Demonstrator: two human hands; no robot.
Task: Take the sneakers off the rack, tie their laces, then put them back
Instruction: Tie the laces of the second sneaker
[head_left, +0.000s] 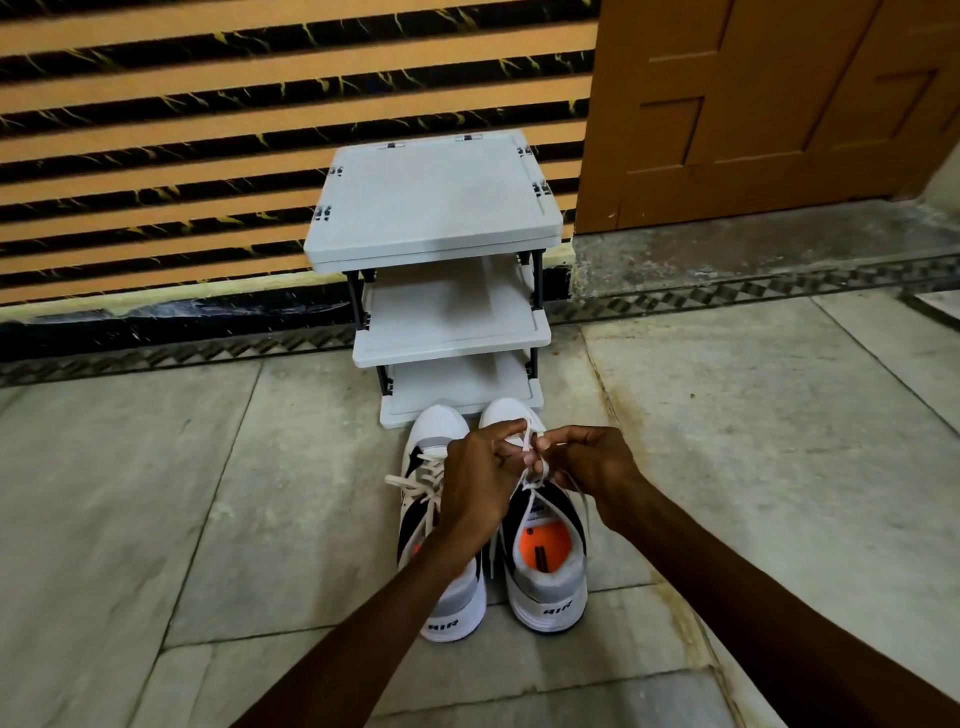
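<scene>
Two white, grey and black sneakers stand side by side on the floor, toes toward the rack. The left sneaker (451, 592) has loose white laces spilling to its left. Over the right sneaker (550, 582), which shows an orange insole, both hands meet. My left hand (480, 473) pinches a loop of the right sneaker's white lace (529, 441). My right hand (592, 460) grips the other strand of that lace. The grey three-tier shoe rack (441, 228) stands just beyond the toes with nothing on its shelves.
A striped orange and black wall runs behind the rack. A brown wooden door (769, 104) is at the right, above a raised stone threshold (753, 249). Pale marble floor tiles (208, 493) spread on both sides of the sneakers.
</scene>
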